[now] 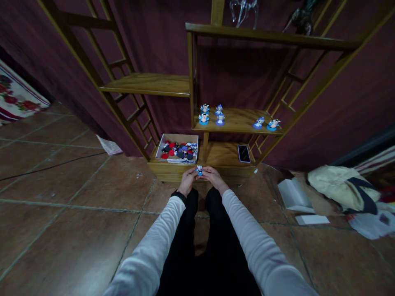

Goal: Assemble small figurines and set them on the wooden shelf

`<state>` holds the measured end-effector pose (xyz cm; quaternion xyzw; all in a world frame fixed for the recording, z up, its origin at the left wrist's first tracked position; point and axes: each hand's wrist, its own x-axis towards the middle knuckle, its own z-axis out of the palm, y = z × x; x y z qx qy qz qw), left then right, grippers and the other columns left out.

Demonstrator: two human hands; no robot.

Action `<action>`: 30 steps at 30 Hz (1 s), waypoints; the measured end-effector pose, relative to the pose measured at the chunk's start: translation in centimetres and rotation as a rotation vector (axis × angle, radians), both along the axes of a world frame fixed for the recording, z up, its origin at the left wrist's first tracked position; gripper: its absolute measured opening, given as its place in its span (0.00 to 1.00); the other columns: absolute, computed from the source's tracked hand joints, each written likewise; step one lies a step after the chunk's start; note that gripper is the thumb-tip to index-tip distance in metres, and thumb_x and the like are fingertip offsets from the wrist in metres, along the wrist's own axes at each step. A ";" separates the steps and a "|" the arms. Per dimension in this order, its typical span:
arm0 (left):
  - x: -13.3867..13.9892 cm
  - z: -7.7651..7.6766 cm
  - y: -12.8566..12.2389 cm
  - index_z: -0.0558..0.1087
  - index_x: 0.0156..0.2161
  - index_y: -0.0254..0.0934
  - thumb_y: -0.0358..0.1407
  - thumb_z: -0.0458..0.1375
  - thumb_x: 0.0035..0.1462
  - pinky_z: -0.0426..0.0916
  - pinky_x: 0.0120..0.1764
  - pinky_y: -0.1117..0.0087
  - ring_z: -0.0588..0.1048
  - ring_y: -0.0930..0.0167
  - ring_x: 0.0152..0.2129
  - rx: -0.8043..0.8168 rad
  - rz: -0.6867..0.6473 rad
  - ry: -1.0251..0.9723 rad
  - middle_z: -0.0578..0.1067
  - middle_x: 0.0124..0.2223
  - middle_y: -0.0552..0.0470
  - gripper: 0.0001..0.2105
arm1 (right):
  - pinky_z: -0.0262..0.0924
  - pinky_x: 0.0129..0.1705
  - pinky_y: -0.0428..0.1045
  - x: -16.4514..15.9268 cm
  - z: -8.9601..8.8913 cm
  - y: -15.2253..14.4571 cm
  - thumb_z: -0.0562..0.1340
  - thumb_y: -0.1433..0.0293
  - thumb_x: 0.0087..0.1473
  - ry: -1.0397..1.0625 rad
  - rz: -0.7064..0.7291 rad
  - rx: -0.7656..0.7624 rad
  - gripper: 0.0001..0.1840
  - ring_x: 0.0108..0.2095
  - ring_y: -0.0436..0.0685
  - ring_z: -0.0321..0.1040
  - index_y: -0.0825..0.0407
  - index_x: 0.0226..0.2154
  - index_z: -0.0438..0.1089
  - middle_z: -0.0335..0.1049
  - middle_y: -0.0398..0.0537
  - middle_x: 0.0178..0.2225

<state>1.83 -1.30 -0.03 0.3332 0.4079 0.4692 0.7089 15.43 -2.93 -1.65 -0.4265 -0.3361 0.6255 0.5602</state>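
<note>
Between my left hand (187,181) and my right hand (213,176) is a small figurine (200,170) with a blue base. The fingers of both hands pinch it from either side, just in front of the lowest shelf. Right behind my left hand stands an open cardboard box (158,154) full of loose figurines with red, black and blue bases. On the shelf above, two blue-based figurines (203,119) and two purple-based figurines (220,119) stand at the left. Another purple-based figurine (259,122) and a blue-based one (273,124) stand at the right end.
A phone (243,153) lies on the lowest shelf, right of the divider. The wooden shelf unit (145,84) has a glass horse figure (243,11) on top. White box pieces (295,196) and a cream bag (331,185) lie on the floor at right. A cable (52,166) crosses the floor at left.
</note>
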 end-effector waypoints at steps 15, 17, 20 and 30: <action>0.0 -0.3 -0.1 0.73 0.39 0.31 0.25 0.61 0.42 0.69 0.38 0.69 0.74 0.73 0.29 -0.012 0.023 0.012 0.74 0.31 0.49 0.14 | 0.64 0.40 0.51 -0.3 0.3 0.0 0.69 0.65 0.32 -0.094 -0.025 -0.036 0.20 0.33 0.52 0.70 0.51 0.32 0.68 0.72 0.46 0.36; 0.0 -0.2 -0.1 0.73 0.39 0.31 0.25 0.61 0.42 0.69 0.37 0.69 0.74 0.73 0.29 -0.012 0.015 0.014 0.74 0.31 0.49 0.14 | 0.64 0.39 0.51 -0.4 0.4 0.0 0.69 0.64 0.32 -0.113 -0.039 -0.034 0.19 0.32 0.52 0.69 0.51 0.31 0.68 0.72 0.45 0.34; 0.0 -0.2 -0.1 0.72 0.41 0.32 0.25 0.62 0.41 0.69 0.36 0.70 0.73 0.74 0.27 0.001 0.011 0.011 0.74 0.30 0.50 0.16 | 0.64 0.38 0.50 -0.5 0.6 0.1 0.69 0.63 0.31 -0.147 -0.058 -0.038 0.18 0.30 0.51 0.69 0.51 0.29 0.67 0.72 0.43 0.30; 0.0 -0.8 0.0 0.72 0.39 0.30 0.26 0.64 0.41 0.70 0.37 0.69 0.75 0.73 0.28 -0.002 0.046 -0.010 0.76 0.31 0.48 0.16 | 0.63 0.37 0.50 -0.3 0.3 0.2 0.69 0.62 0.30 -0.170 -0.096 -0.004 0.17 0.30 0.52 0.68 0.52 0.25 0.67 0.71 0.41 0.27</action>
